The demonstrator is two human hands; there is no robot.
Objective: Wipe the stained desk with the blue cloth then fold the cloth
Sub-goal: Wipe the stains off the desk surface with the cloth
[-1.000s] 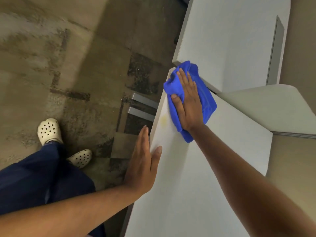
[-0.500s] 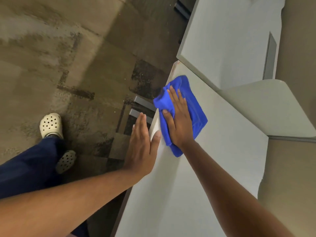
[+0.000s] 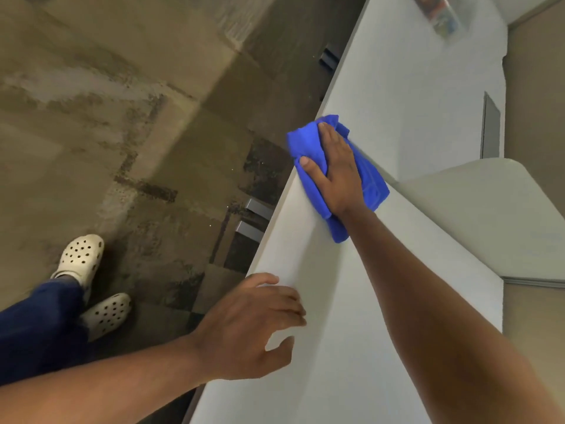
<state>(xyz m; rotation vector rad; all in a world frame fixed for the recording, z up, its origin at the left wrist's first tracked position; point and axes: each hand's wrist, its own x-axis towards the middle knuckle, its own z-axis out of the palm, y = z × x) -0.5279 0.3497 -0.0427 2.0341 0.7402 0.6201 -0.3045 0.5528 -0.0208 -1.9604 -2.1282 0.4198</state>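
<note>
The blue cloth point(image 3: 371, 182) lies bunched on the white desk point(image 3: 351, 332), near its left edge where a second desk top meets it. My right hand point(image 3: 336, 166) presses flat on the cloth, thumb over its left side. My left hand point(image 3: 253, 325) rests lower down at the desk's left edge, fingers spread and curled, holding nothing. No stain shows on the bare desk surface near the cloth.
A second white desk top point(image 3: 412, 87) runs away behind the cloth, with a blurred packet point(image 3: 440, 16) at its far end. A beige curved panel point(image 3: 489, 215) stands right of the cloth. Stained floor point(image 3: 122, 117) and my feet in white clogs point(image 3: 81, 258) lie to the left.
My right hand has slid the cloth forward along the desk edge. My left hand has dropped back toward me and its fingers have curled on the desk edge. The yellow stain seen earlier no longer shows.
</note>
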